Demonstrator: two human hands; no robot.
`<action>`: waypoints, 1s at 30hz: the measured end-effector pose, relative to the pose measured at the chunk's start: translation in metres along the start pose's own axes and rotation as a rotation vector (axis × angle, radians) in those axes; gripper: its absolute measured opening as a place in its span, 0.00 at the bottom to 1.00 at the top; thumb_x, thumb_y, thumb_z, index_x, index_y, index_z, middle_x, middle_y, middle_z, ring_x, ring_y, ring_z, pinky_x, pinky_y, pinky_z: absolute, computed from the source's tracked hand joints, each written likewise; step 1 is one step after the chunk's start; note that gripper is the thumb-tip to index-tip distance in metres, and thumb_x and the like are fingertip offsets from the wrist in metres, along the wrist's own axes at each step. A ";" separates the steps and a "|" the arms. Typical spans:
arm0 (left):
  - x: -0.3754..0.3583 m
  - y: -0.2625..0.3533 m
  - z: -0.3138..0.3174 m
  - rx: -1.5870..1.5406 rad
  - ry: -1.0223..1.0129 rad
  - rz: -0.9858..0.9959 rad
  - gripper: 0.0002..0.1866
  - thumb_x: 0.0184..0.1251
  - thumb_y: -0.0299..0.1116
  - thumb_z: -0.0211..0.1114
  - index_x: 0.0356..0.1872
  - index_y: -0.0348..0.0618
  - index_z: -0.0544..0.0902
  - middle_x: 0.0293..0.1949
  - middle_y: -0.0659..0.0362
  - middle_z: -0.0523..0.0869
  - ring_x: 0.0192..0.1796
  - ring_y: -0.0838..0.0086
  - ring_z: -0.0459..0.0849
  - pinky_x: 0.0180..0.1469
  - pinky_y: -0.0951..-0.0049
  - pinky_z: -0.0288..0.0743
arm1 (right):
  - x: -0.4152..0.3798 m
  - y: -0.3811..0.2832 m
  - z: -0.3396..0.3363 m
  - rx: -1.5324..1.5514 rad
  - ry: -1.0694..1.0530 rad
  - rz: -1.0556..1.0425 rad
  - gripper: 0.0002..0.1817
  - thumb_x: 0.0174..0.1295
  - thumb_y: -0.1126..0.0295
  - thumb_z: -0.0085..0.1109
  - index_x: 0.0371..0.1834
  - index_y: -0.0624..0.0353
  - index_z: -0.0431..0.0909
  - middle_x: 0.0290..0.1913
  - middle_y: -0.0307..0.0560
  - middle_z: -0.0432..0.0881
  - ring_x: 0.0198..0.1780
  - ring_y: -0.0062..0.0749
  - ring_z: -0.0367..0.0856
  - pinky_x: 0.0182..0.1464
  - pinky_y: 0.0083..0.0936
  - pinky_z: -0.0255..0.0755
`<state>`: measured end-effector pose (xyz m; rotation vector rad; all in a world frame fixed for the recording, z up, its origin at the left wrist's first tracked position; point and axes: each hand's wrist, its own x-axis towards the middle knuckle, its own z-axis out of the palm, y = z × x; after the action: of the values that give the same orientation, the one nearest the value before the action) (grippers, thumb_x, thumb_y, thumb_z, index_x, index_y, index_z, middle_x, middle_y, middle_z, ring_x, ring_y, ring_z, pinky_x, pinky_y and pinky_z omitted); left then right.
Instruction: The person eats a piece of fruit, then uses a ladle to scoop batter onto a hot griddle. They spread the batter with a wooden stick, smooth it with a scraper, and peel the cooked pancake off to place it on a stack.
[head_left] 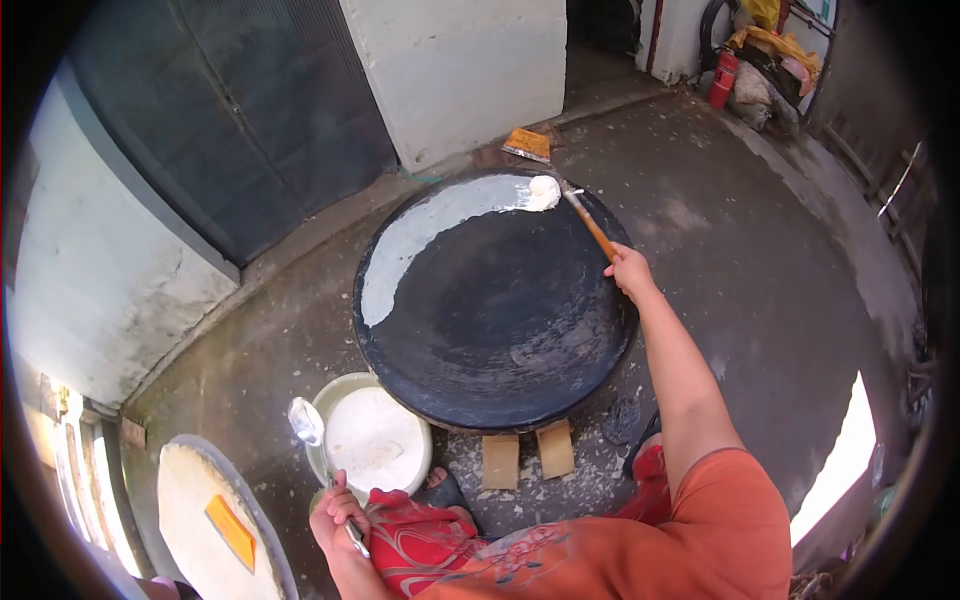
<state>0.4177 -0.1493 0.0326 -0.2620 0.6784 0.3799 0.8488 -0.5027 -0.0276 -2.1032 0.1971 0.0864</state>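
My right hand (628, 272) is wrapped round the wooden handle of a spreading tool (592, 224). A white lump of batter (543, 193) covers the tool's head, at the far edge of a large round black griddle (480, 310). A curved band of white batter (420, 235) lies along the griddle's far left side. In my left hand (340, 510) is the handle of a metal ladle; its white-coated bowl (306, 421) hangs over the rim of a pale basin (421, 455) that holds white batter (375, 440).
A round pale board (190, 500) at the lower left bears an orange scraper (231, 533). Another orange scraper (528, 145) lies beyond the griddle. Two cardboard pieces (500, 462) sit below the griddle's near edge. A red extinguisher (722, 80) stands at the far right.
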 end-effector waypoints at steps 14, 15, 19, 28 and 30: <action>0.018 -0.011 -0.011 0.166 0.094 0.026 0.19 0.70 0.36 0.40 0.46 0.27 0.71 0.22 0.61 0.70 0.17 0.81 0.65 0.16 0.82 0.60 | -0.028 -0.004 -0.006 -0.465 0.049 -0.152 0.16 0.62 0.62 0.46 0.53 0.39 0.74 0.42 0.46 0.81 0.41 0.37 0.81 0.43 0.30 0.73; 0.018 -0.010 -0.011 0.173 0.089 0.020 0.19 0.70 0.36 0.40 0.46 0.28 0.71 0.22 0.61 0.71 0.17 0.81 0.65 0.16 0.82 0.60 | -0.034 -0.004 -0.016 -0.376 0.114 0.022 0.16 0.61 0.58 0.46 0.52 0.31 0.74 0.47 0.47 0.79 0.50 0.42 0.76 0.51 0.34 0.70; 0.017 -0.014 -0.012 0.238 0.085 0.046 0.19 0.70 0.36 0.40 0.46 0.28 0.71 0.22 0.61 0.71 0.17 0.81 0.65 0.15 0.82 0.60 | 0.001 0.058 0.009 -0.062 0.029 -0.064 0.16 0.61 0.64 0.47 0.52 0.45 0.75 0.46 0.49 0.80 0.49 0.39 0.78 0.51 0.30 0.68; 0.014 -0.018 -0.016 0.301 0.050 0.066 0.18 0.70 0.35 0.41 0.46 0.27 0.71 0.22 0.61 0.71 0.17 0.82 0.65 0.15 0.83 0.60 | -0.031 0.001 0.045 -0.139 0.037 0.041 0.16 0.60 0.62 0.47 0.52 0.40 0.76 0.48 0.47 0.79 0.50 0.38 0.77 0.52 0.30 0.68; 0.014 -0.018 -0.016 0.299 0.042 0.061 0.18 0.70 0.35 0.41 0.46 0.27 0.71 0.22 0.60 0.71 0.17 0.81 0.65 0.16 0.83 0.60 | -0.038 -0.009 0.063 -0.215 -0.154 -0.085 0.16 0.60 0.62 0.47 0.52 0.41 0.76 0.48 0.47 0.78 0.50 0.38 0.77 0.53 0.30 0.68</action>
<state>0.4264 -0.1670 0.0138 0.0344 0.7752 0.3271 0.8136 -0.4397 -0.0472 -2.3042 0.0055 0.2265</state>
